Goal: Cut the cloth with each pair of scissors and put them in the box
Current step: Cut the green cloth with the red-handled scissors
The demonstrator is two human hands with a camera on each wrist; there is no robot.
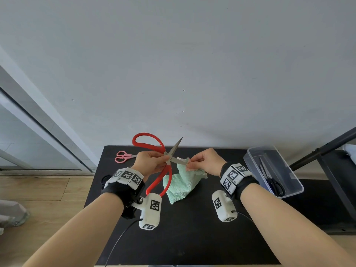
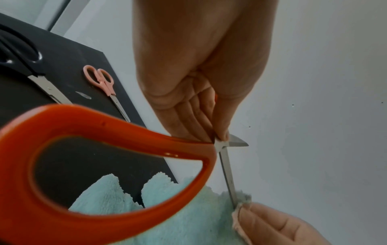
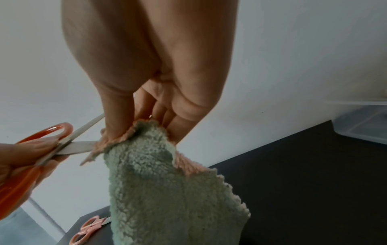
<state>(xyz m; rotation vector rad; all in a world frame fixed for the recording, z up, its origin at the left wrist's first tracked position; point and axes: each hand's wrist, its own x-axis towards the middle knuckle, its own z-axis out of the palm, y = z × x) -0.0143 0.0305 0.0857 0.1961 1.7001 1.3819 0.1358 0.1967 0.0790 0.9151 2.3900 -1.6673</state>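
My left hand [image 1: 162,158] grips the big red-handled scissors [image 1: 178,161] at the pivot, above the black table. Their blades stand open. One red loop [image 2: 104,119] fills the left wrist view. My right hand [image 1: 189,165] pinches the top edge of the mint-green cloth [image 1: 181,184], which hangs down onto the table. The lower blade [image 3: 79,146] reaches the cloth's edge right beside my right fingertips; the upper blade points up toward the wall. The cloth [image 3: 167,190] has a pinkish back side.
Small pink scissors [image 1: 123,156] lie at the table's far left. Black-handled scissors [image 2: 21,49] lie near the left edge, mostly hidden under my left wrist. A clear plastic box [image 1: 248,157] at the right holds dark-handled scissors [image 1: 273,184]. A grey wall stands behind the table [image 1: 192,237].
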